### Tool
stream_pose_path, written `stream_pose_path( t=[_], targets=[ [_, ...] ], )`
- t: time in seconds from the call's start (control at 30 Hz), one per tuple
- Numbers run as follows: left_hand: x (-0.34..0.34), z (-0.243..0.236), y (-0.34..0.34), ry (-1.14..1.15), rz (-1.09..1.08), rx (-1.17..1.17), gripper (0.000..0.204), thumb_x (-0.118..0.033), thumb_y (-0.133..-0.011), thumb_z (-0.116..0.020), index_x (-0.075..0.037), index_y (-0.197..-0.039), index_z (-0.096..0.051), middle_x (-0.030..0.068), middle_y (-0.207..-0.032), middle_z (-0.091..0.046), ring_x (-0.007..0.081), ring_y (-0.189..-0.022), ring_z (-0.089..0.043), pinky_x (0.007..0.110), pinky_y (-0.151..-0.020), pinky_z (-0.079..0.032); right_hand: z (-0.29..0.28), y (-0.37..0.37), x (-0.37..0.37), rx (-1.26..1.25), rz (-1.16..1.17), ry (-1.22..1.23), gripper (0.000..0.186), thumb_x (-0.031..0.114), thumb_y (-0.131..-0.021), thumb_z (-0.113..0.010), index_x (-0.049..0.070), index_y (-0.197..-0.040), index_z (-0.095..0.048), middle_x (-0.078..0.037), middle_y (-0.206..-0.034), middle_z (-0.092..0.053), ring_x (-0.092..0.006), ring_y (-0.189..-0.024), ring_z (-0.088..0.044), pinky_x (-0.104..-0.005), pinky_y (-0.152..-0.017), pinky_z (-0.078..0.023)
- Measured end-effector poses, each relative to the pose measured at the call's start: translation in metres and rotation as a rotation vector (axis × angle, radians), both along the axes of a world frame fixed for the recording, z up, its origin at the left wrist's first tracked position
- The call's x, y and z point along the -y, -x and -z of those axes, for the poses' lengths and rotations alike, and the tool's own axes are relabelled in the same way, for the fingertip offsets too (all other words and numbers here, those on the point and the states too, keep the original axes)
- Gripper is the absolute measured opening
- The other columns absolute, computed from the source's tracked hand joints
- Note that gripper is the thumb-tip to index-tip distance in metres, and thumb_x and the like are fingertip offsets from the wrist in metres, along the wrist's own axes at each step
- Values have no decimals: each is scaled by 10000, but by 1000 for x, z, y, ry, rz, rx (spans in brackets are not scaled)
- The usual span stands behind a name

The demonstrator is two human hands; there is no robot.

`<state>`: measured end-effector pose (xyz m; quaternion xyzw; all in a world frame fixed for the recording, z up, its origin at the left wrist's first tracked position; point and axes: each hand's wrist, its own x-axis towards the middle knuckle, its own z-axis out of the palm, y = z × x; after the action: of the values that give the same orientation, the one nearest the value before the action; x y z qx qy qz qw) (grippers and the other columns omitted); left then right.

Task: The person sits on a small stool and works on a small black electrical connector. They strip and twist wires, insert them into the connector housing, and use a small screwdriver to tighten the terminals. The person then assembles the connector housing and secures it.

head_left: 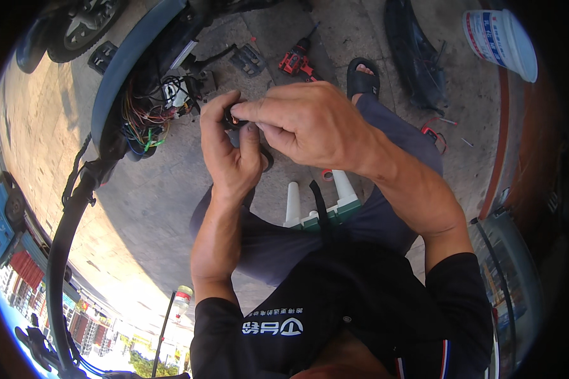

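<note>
Both hands point(234, 151) point(310, 123) pinch connector point(235, 119) above pavement point(171, 183).

Wire tangle point(146, 117) left; pavement point(164, 189) beneath.

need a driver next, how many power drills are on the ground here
1: a red and black drill lies on the pavement beyond the hands, near the sandalled foot and the scooter's open wiring. Others may be hidden behind the scooter or outside the view.
</note>
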<state>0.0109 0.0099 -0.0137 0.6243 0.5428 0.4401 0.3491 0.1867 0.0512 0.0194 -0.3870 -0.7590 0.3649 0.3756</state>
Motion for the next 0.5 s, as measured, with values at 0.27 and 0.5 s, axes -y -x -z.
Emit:
stream_pose_path(
  t=[0.27, 0.5],
  targets=[
    [-1, 0, 2, -31, -14, 25, 369, -18, -857, -640, 18, -1212, -545, 159, -1162, -577, 265, -1059, -579, 346, -928, -453, 2, 0, -2, -80, -27, 72, 335, -28, -786, -664, 68, -1102, -723, -92, -723, -637, -237, -592, -618, -348, -536, -483],
    [-2, -1, -1, 17, -40, 92, 368, -27, -862, -659, 16, -1210, -548, 144, -1135, -575, 244, -1035, -579, 334, -914, -458, 5, -1, -7, -175, -56, 178, 336, -43, -822, -620, 50, -1129, -719, -114, -848, -709, -205, -693, -672, -311, -617, -521]
  ],
)
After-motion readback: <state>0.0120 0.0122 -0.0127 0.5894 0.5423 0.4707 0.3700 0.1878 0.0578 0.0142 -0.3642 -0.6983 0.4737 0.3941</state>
